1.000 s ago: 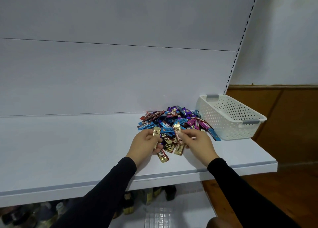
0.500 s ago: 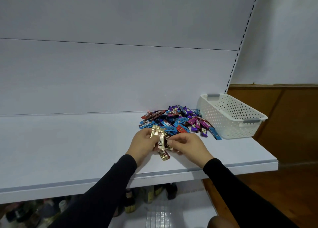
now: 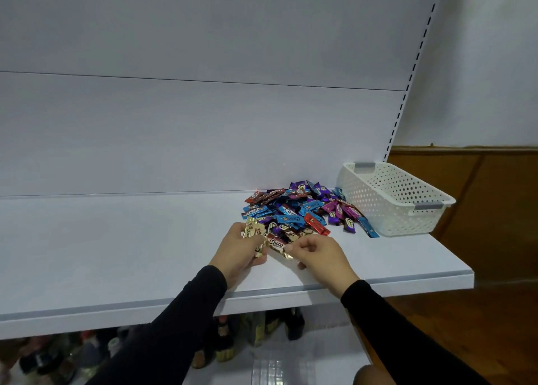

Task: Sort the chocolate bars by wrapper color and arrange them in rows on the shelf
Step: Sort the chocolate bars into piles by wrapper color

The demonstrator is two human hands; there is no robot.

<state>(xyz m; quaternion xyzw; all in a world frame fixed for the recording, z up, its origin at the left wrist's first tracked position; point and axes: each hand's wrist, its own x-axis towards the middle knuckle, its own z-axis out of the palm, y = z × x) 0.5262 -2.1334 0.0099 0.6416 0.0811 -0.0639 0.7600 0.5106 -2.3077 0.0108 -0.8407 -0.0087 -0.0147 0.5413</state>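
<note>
left hand (image 3: pixel 237 249): grips gold bars (image 3: pixel 254 234), long axes near upright, frame centre | right hand (image 3: pixel 321 255): pinches gold bar (image 3: pixel 278 246) lying flat on shelf (image 3: pixel 116 253), slanting down-right | mixed pile (image 3: pixel 300 210) beside basket (image 3: pixel 391 198), centre-right

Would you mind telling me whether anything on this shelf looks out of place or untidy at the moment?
Yes: the chocolate bars lie in a mixed heap of blue, purple and red wrappers beside the white basket, not in rows. Only the gold bars are gathered, held in the left hand.
</note>
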